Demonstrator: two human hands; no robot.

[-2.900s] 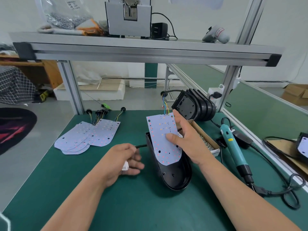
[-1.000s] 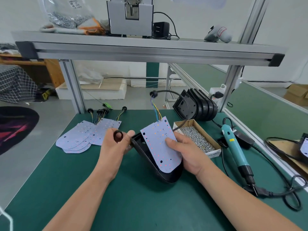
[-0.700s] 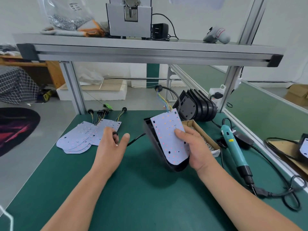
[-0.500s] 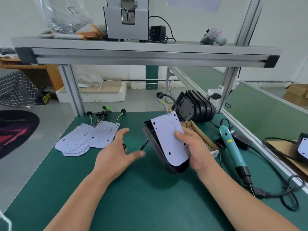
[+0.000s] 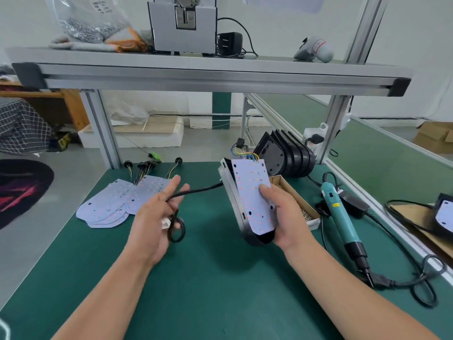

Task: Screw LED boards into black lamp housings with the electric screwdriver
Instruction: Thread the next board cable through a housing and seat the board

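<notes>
Head view: what has the right hand [image 5: 286,217] got?

— It grips the black lamp housing [image 5: 234,204], tilted up off the green table [image 5: 208,278]. The thumb presses the LED board [image 5: 252,190] flat against the housing's open face, and the other fingers wrap round behind it.

— And the left hand [image 5: 152,217]?

— Palm up. The two upper fingers are straight and spread, and the lower ones curl over the black cable [image 5: 196,191], which runs from the housing across those fingers. A black ring [image 5: 176,233] and a white connector [image 5: 165,223] sit at the palm's edge.

— Where's the electric screwdriver [image 5: 340,217]?

— Lying on the table outside the right hand's knuckles, touched by neither hand. The box of screws [image 5: 294,200] lies between it and those fingers.

— Anything beyond the left fingertips?

— A fanned stack of spare boards [image 5: 110,207]. More housings [image 5: 286,160] stand beyond the right thumb.
</notes>
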